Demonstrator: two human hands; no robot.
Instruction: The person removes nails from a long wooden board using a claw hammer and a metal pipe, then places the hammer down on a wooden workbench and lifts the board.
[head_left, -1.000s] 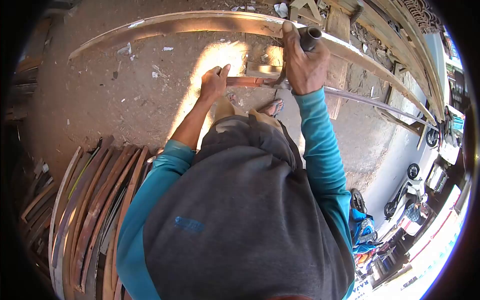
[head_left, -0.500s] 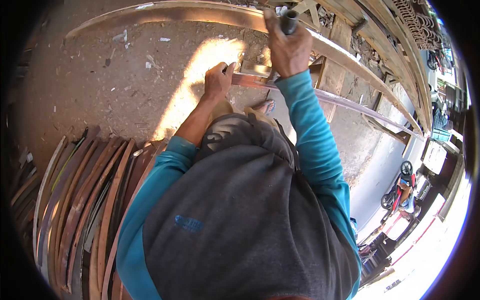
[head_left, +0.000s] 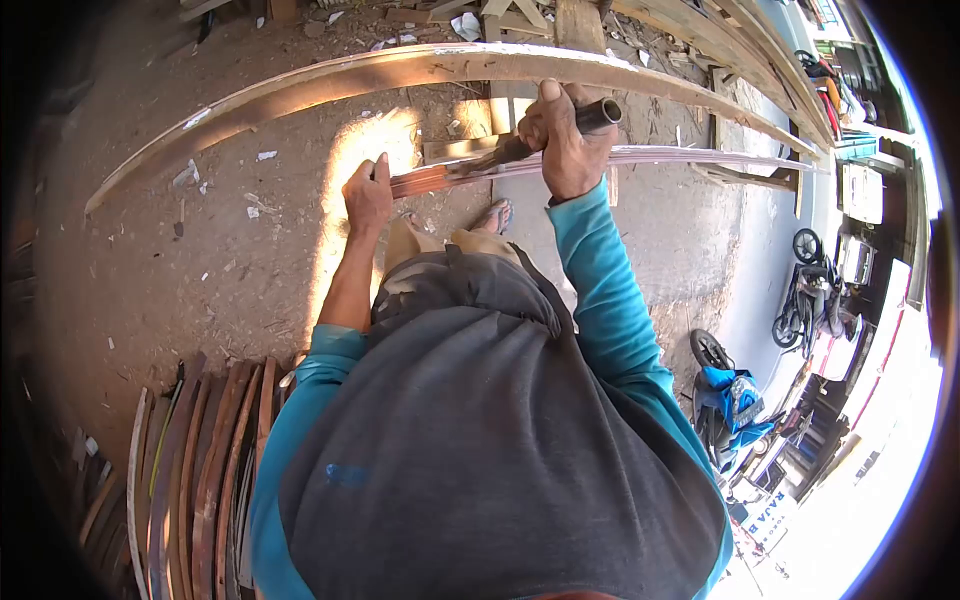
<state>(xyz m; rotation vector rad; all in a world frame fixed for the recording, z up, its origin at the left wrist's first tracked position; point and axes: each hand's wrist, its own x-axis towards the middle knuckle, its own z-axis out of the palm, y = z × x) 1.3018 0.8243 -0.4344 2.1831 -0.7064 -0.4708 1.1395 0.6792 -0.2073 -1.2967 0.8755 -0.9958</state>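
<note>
My left hand (head_left: 369,195) is closed on the near end of a long reddish wooden strip (head_left: 422,181), thumb pointing up. The strip runs off to the right at about knee height, its far part pale pink. In my right hand (head_left: 572,148) is a dark tool with a hollow tubular handle (head_left: 601,117). Its narrower end (head_left: 470,165) points left and down onto the strip, a short way from my left hand. What kind of tip it has is blurred. Beyond both hands lies a long curved plank (head_left: 330,80), bark-brown on its side.
Several curved boards (head_left: 205,470) stand stacked at lower left. Thick beams (head_left: 740,60) lie at upper right. Wood chips and scraps litter the dirt floor (head_left: 230,260). A blue motorbike (head_left: 735,405) and a dark one (head_left: 815,295) are parked at right.
The tool has swung from upright to slanting left, its narrow end now at the strip. My left hand still grips the strip's end. The view has shifted, showing more motorbikes.
</note>
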